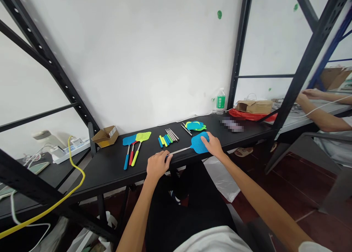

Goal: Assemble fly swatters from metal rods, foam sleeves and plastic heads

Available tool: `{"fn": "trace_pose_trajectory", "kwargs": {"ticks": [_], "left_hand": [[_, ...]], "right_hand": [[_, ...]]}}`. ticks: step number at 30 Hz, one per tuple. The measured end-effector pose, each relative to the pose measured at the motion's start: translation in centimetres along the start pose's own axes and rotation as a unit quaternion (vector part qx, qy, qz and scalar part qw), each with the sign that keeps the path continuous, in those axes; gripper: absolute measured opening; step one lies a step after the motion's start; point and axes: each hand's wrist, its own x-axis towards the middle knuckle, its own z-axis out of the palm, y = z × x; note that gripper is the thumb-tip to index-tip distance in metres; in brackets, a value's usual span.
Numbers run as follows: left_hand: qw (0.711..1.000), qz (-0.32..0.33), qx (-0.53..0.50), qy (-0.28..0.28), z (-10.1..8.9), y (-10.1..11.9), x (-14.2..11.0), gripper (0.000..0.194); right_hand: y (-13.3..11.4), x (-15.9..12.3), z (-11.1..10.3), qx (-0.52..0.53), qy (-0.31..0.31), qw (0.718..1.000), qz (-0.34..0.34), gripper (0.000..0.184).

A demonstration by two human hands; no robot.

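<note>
A blue fly swatter [198,145] lies level across the front edge of the black table. My left hand [158,165] is closed around the end of its metal rod, hiding that end. My right hand [213,144] pinches the far side of the blue mesh head, thumb on top. To the left rest three fly swatters with handles: a blue one [127,160], a red one [131,157] and a yellow-green one [136,156]. Behind my hands are several blue and green handle grips [165,140], several metal rods [172,134] and a pile of loose swatter heads [194,125].
A small open cardboard box [105,136] stands at the table's left end. At the back right is a water bottle [220,102], with a red bag [251,115] beyond it. Black rack posts flank the table [110,177]. Another person's arm [316,112] shows at far right.
</note>
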Motion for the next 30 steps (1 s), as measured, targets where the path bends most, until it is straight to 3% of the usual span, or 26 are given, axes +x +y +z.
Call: {"fn": "trace_pose_trajectory", "kwargs": {"ticks": [30], "left_hand": [[1.000, -0.010, -0.012, -0.010, -0.26, 0.18, 0.01, 0.040]], "right_hand": [[-0.34, -0.25, -0.15, -0.007, 0.007, 1.000, -0.002, 0.045]]}}
